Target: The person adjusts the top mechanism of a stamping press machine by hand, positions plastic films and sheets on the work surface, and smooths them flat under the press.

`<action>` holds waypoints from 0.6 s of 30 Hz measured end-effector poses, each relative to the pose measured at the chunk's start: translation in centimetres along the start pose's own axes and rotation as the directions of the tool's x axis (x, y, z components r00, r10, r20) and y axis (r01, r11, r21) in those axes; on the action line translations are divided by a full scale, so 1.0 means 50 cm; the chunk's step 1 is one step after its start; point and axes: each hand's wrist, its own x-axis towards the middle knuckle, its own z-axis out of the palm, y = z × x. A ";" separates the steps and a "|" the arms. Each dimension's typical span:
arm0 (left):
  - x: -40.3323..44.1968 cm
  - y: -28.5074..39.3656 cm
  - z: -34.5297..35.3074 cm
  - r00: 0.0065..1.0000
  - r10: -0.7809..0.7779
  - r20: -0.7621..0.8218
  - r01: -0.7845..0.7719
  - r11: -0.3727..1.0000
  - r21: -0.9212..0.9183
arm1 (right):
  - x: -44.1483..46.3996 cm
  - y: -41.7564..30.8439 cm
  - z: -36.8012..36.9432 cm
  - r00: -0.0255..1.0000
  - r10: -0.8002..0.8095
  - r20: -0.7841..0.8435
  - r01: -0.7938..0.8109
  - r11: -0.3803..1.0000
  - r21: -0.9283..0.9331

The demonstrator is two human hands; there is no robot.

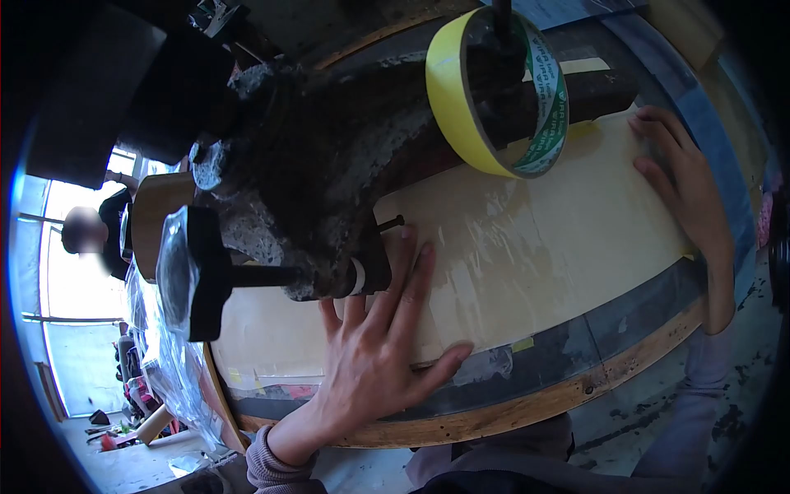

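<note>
A broad beige sheet point(510, 247) with a glossy, streaked surface lies on a dark grey work surface point(559, 354). My left hand point(374, 354) is spread flat on the sheet, fingers forward, thumb out to the right. Its fingertips lie close to a small dark pin point(391, 222) sticking out of a dark, worn metal machine point(329, 156). At the sheet's right end, my right hand point(679, 169) touches the edge with fingers slightly bent and thumb apart. Neither hand appears to hold anything.
A roll of yellow tape point(453, 90) hangs from the machine above the sheet. The machine's black knob point(193, 272) juts out at left. A wooden strip point(494, 416) edges the table near my body. Another person point(115, 226) is at far left, beside clear plastic film point(177, 362).
</note>
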 end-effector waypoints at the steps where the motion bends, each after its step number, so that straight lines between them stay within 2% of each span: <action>1: 0.000 -0.001 0.000 1.000 -0.009 0.025 0.009 1.000 0.012 | 0.000 0.000 0.000 1.000 -0.002 -0.002 0.002 1.000 -0.003; 6: -0.001 -0.002 0.000 0.997 -0.009 0.077 0.000 0.994 0.112 | 0.000 -0.003 -0.001 1.000 0.005 0.008 -0.005 1.000 -0.003; 12: -0.007 -0.004 0.004 0.995 -0.020 0.093 0.011 0.996 0.092 | -0.003 -0.007 0.000 1.000 0.001 -0.001 -0.001 1.000 -0.009; 15: -0.008 -0.005 0.004 0.995 -0.032 0.095 0.032 0.999 -0.003 | -0.002 -0.014 -0.006 1.000 -0.011 0.002 0.011 1.000 0.001; 18: -0.011 -0.003 0.000 0.996 -0.008 0.090 0.004 0.999 0.039 | -0.002 -0.025 -0.013 1.000 -0.001 0.013 0.001 0.999 0.034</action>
